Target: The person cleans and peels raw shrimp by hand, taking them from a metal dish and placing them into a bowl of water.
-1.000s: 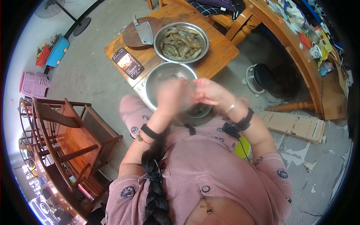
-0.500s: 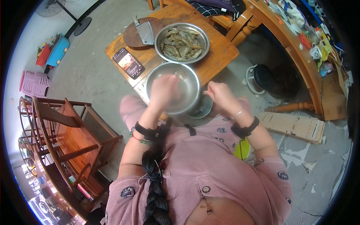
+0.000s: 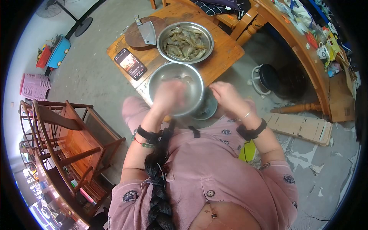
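Note:
Over the near metal bowl (image 3: 196, 99), at its left half, is my left hand (image 3: 171, 93), blurred so that its fingers and anything in them cannot be made out. My right hand (image 3: 226, 95) is closed in a pinch just right of that bowl, above a greenish container (image 3: 209, 109) low between my knees. What the pinch holds, if anything, is too small to name. A small greyish piece (image 3: 188, 79) lies inside the near bowl. Behind, a second metal bowl (image 3: 210, 44) holds several raw shrimp (image 3: 186, 43).
On the wooden table (image 3: 226, 50) are a phone (image 3: 130, 64), a round chopping board (image 3: 134, 36) and a cleaver (image 3: 147, 32). A black stool (image 3: 269, 77) and flat cardboard (image 3: 299, 128) are on the right; a wooden chair (image 3: 76, 142) is on the left.
My hands were together over the near bowl and have moved apart, my left hand leftward and my right hand out past the rim. The shrimp bowl has stayed in place.

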Tool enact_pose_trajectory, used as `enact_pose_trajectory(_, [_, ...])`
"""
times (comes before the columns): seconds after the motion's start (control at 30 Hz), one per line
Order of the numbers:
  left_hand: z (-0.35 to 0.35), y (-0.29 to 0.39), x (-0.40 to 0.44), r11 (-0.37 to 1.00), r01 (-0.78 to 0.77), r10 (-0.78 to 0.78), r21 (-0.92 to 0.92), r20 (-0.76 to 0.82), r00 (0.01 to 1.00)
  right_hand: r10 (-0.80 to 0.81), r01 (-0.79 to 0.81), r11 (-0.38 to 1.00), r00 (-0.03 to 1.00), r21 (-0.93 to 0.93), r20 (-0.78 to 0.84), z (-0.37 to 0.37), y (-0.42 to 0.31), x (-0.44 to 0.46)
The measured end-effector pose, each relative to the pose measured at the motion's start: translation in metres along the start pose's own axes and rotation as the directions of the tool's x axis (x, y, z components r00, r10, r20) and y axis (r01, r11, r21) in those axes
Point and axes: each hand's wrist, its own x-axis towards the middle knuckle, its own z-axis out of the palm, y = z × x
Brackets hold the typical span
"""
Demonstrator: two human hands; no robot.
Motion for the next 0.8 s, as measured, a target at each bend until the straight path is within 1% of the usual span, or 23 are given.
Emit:
enact_pose_trajectory(0.03, [0.001, 0.004, -0.001, 1.000, -0.002, 0.002, -0.015, 0.021, 1.000, -0.101, 0.114, 0.991, 0.982, 0.072, -0.157, -0.012, -0.013, 0.005])
enact_pose_trajectory(0.07, [0.005, 0.015, -0.002, 1.000, -0.001, 0.001, -0.015, 0.025, 1.000, -0.184, 0.233, 0.965, 0.931, 0.124, -0.317, -0.020, -0.023, 0.009])
enact_pose_trajectory(0.1, [0.009, 0.031, -0.003, 0.990, 0.111, -0.109, -0.082, 0.027, 0.994, -0.180, 0.229, 0.965, 0.931, 0.123, -0.318, -0.024, -0.029, 0.015])
enact_pose_trajectory(0.13, [0.011, 0.040, -0.004, 0.964, 0.221, -0.218, -0.147, 0.036, 0.975, -0.314, 0.362, 0.931, 0.864, 0.051, -0.394, -0.028, -0.034, 0.022])
enact_pose_trajectory(0.17, [0.012, 0.036, -0.004, 0.965, 0.220, -0.217, -0.145, 0.039, 0.975, -0.441, 0.481, 0.876, 0.773, -0.032, -0.457, -0.030, -0.036, 0.028])
enact_pose_trajectory(0.2, [0.014, 0.035, -0.003, 0.966, 0.205, -0.201, -0.156, 0.045, 0.979, -0.440, 0.480, 0.877, 0.772, -0.034, -0.459, -0.030, -0.036, 0.032])
enact_pose_trajectory(0.27, [0.017, 0.034, -0.004, 0.968, 0.189, -0.184, -0.167, 0.047, 0.982, -0.492, 0.545, 0.838, 0.750, -0.008, -0.443, -0.028, -0.036, 0.039])
enact_pose_trajectory(0.3, [0.022, 0.053, -0.006, 0.928, 0.291, -0.291, -0.231, 0.034, 0.956, -0.495, 0.548, 0.836, 0.748, -0.009, -0.442, -0.028, -0.036, 0.041])
enact_pose_trajectory(0.33, [0.025, 0.062, -0.007, 0.873, 0.386, -0.396, -0.298, 0.029, 0.918, -0.510, 0.564, 0.825, 0.773, 0.040, -0.378, -0.028, -0.036, 0.043])
enact_pose_trajectory(0.37, [0.023, 0.055, -0.007, 0.872, 0.386, -0.397, -0.301, 0.026, 0.918, -0.523, 0.573, 0.815, 0.793, 0.090, -0.312, -0.027, -0.036, 0.044])
enact_pose_trajectory(0.4, [0.022, 0.047, -0.004, 0.966, 0.235, -0.230, -0.112, 0.052, 0.972, -0.525, 0.574, 0.814, 0.793, 0.090, -0.310, -0.025, -0.035, 0.045])
enact_pose_trajectory(0.43, [0.020, 0.041, -0.003, 0.996, 0.057, -0.065, 0.075, 0.112, 0.992, -0.560, 0.590, 0.806, 0.783, 0.039, -0.269, -0.022, -0.034, 0.046])
enact_pose_trajectory(0.47, [0.020, 0.034, -0.003, 0.996, 0.057, -0.065, 0.073, 0.110, 0.992, -0.593, 0.606, 0.795, 0.773, -0.011, -0.226, -0.020, -0.033, 0.046])
enact_pose_trajectory(0.53, [0.022, 0.036, -0.003, 0.987, 0.100, -0.114, 0.127, 0.108, 0.988, -0.593, 0.604, 0.797, 0.777, -0.016, -0.213, -0.020, -0.034, 0.047])
enact_pose_trajectory(0.57, [0.022, 0.037, -0.003, 0.987, 0.101, -0.114, 0.125, 0.107, 0.988, -0.591, 0.600, 0.800, 0.781, -0.021, -0.202, -0.020, -0.035, 0.047])
enact_pose_trajectory(0.63, [0.022, 0.038, -0.003, 0.979, 0.103, -0.123, 0.175, 0.109, 0.986, -0.599, 0.606, 0.795, 0.779, -0.024, -0.185, -0.018, -0.035, 0.048])
enact_pose_trajectory(0.8, [0.024, 0.050, -0.004, 0.973, 0.149, -0.166, 0.178, 0.083, 0.983, -0.621, 0.629, 0.777, 0.769, 0.006, -0.150, -0.020, -0.034, 0.051])
